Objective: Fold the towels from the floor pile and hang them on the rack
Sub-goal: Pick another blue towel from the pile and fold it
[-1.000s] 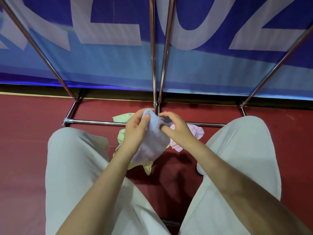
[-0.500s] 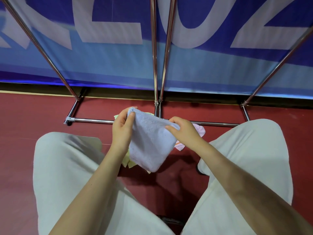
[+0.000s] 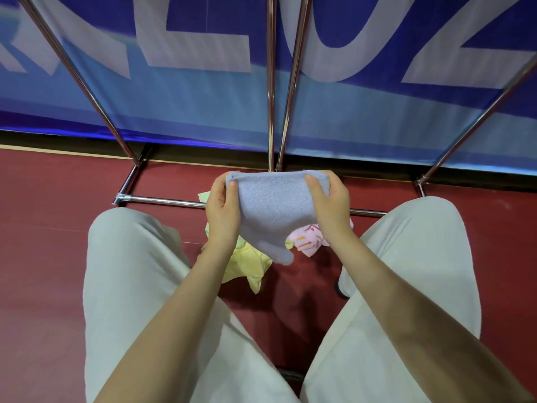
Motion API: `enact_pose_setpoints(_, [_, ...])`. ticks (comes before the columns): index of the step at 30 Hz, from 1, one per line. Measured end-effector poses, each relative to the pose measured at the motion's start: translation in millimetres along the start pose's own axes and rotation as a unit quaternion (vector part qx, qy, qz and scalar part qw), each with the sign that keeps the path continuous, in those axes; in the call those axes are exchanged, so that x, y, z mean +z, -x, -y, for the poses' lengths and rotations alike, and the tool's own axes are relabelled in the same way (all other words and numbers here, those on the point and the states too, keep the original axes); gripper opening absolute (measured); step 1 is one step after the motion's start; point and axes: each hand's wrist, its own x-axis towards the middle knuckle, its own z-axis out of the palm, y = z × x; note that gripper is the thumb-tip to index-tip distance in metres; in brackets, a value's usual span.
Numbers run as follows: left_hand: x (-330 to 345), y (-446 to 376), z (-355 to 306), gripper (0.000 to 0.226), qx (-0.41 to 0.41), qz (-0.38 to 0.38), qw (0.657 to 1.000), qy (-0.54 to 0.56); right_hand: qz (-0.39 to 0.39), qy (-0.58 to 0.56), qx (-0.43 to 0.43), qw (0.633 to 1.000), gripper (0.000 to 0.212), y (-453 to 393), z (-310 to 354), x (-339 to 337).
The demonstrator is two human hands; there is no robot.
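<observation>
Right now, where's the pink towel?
In the head view the pink towel lies on the red floor, just below the right hand, right of the yellow towel and partly behind the held blue towel.

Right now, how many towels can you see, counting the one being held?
3. A blue towel is held up between the left hand and right hand; a yellow towel and a pink patterned towel lie on the floor beneath. More may be hidden behind.
</observation>
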Motion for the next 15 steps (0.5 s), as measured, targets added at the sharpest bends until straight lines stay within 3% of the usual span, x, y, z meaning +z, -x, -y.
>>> enact_pose_setpoints(8, [5,-7,1,0.022,-0.088,0.013,0.993,0.074,-0.014,0.028,0.008,0.999,0.015,-3,-2,9])
enact_pose_setpoints(15, [17,-1,11,0.021,-0.157,0.001,0.984,0.09,-0.031,0.093,0.126,0.987,0.019,-2,-21,24])
